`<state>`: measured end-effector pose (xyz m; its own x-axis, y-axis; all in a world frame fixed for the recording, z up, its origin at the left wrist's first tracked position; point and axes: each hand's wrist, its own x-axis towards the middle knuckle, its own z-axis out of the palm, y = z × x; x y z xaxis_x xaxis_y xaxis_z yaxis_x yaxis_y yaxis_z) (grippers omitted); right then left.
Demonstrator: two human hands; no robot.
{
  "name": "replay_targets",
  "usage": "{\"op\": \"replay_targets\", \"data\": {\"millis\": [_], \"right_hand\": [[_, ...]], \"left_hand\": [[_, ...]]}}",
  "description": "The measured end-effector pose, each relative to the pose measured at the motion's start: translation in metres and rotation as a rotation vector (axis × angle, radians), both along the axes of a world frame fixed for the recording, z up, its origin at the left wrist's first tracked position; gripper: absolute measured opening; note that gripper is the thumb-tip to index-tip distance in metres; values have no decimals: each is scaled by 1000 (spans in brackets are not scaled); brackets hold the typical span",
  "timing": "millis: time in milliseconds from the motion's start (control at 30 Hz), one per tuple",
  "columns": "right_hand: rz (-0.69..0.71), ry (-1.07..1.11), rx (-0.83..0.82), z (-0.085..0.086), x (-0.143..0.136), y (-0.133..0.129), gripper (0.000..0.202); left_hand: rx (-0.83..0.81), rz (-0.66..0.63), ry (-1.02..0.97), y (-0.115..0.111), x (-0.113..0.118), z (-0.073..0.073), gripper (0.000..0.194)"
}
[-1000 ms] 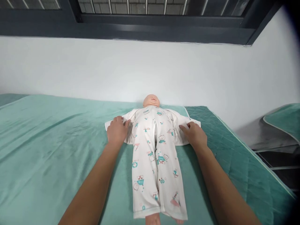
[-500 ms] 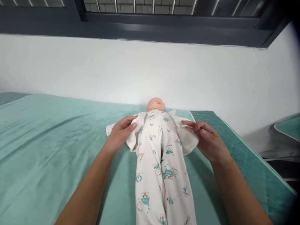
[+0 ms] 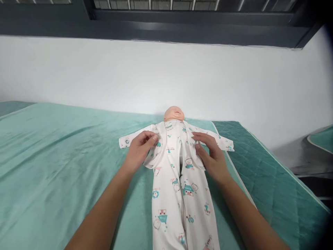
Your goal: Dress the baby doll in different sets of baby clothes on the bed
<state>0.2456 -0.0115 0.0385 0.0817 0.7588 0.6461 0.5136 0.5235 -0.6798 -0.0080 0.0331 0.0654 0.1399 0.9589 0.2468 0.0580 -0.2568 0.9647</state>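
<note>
The white jacket (image 3: 157, 156) lies open on both sides of the doll (image 3: 173, 114), on the green sheet (image 3: 65, 166); its front edges are between your hands, and its sleeves (image 3: 221, 141) spread crosswise; the doll's long axis runs from the wall (image 3: 156, 76) toward you; your left hand (image 3: 140, 149) is at one edge, thumb and fingers close together, but I cannot tell if they pinch cloth; your right hand (image 3: 212, 159) is over the opposite edge, fingers apart; neither is clearly nearer.
</note>
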Motion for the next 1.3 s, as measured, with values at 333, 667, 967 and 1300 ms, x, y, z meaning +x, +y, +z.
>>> {"op": "replay_targets", "data": {"millis": [333, 667, 967, 1300], "right_hand": [[142, -13, -61, -1, -3, -5, 29], [124, -51, -39, 0, -4, -6, 28], [-101, -437, -73, 57, -40, 34, 25], [-160, -672, -507, 79, -76, 95, 25]], "left_hand": [[265, -82, 407, -8, 6, -1, 31], [627, -93, 637, -8, 18, -14, 49], [680, -159, 766, -16, 21, -11, 57], [622, -79, 583, -20, 10, -1, 24]]}}
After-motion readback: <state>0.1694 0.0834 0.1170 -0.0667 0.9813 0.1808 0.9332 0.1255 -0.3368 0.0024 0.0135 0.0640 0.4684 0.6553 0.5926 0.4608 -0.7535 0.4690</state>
